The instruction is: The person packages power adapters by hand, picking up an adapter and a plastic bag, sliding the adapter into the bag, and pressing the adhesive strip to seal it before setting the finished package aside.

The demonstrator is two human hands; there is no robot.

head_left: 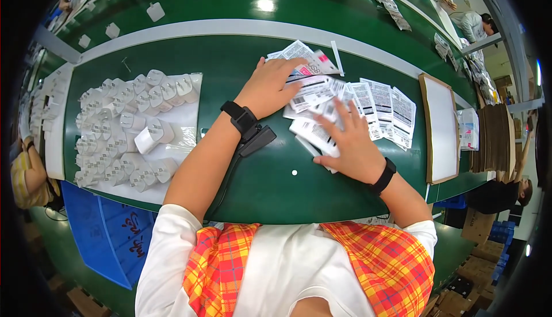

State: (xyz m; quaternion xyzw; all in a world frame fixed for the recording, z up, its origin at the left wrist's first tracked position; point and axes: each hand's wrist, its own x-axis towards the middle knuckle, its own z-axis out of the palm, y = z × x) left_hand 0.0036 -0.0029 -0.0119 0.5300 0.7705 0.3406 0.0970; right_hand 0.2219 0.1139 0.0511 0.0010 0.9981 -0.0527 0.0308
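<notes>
A loose pile of small white packets (310,92) with dark print lies in front of me, some with a pink patch. My left hand (270,87) rests at the pile's left side, its fingers and thumb apart over the packets. Across from it, my right hand (351,147) has its fingers spread on the near right part of the pile; its fingertips are slightly blurred. Neither hand is plainly gripping a packet. More printed packets (404,118) fan out to the right, overlapping each other. My left wrist wears a black strap with a dark device (256,138) and a cable.
Several white plug chargers (152,136) stand on a clear-wrapped sheet (188,118) at left. A shallow white-lined cardboard tray (441,130) sits at right, with stacked brown cardboard (494,138) beyond. A blue bin (103,233) stands below left. Other people work across the green conveyor (218,0).
</notes>
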